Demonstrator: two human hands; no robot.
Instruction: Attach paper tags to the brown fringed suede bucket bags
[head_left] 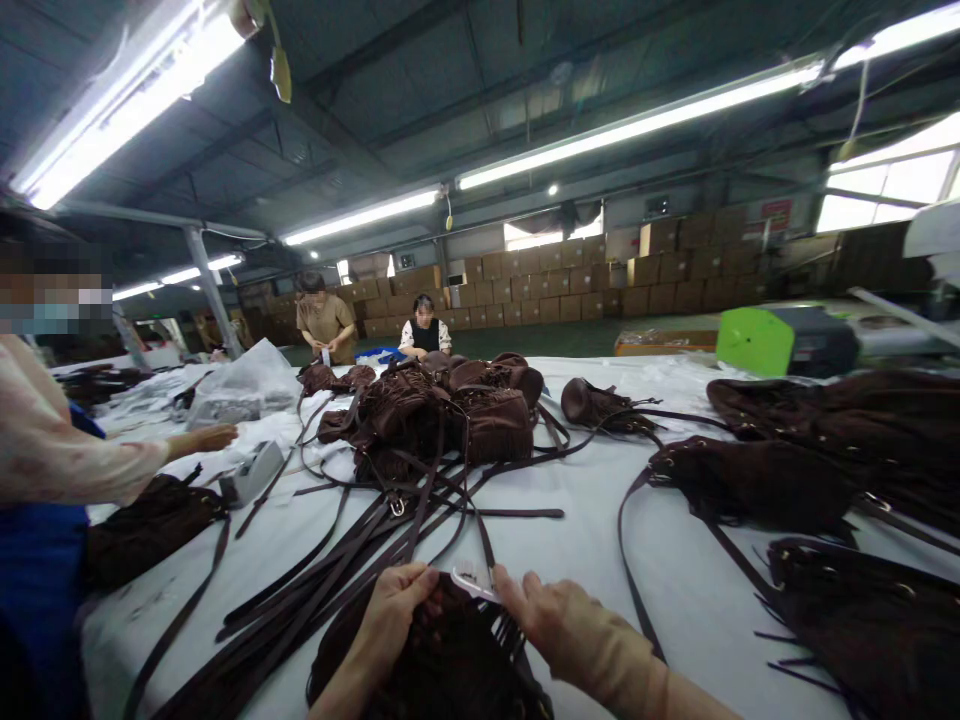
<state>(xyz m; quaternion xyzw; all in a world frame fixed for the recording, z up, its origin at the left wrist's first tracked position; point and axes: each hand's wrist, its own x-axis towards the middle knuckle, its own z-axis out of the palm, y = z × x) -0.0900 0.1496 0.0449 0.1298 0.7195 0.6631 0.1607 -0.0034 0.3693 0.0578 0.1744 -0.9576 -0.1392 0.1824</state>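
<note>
A dark brown fringed suede bag (442,665) lies at the near edge of the white table (585,560), right under me. My left hand (394,605) is closed on the bag's top edge. My right hand (544,612) pinches a small white comb (474,583) against the bag's fringe. Long brown straps (352,550) run from this bag toward a pile of similar bags (450,410) in the middle of the table.
More brown fringed bags (825,470) lie along the right side. A person at the left reaches a hand (214,437) toward a clear plastic bag (244,385); a tape dispenser (251,472) sits nearby. Two people stand at the far end. Stacked cartons line the back wall.
</note>
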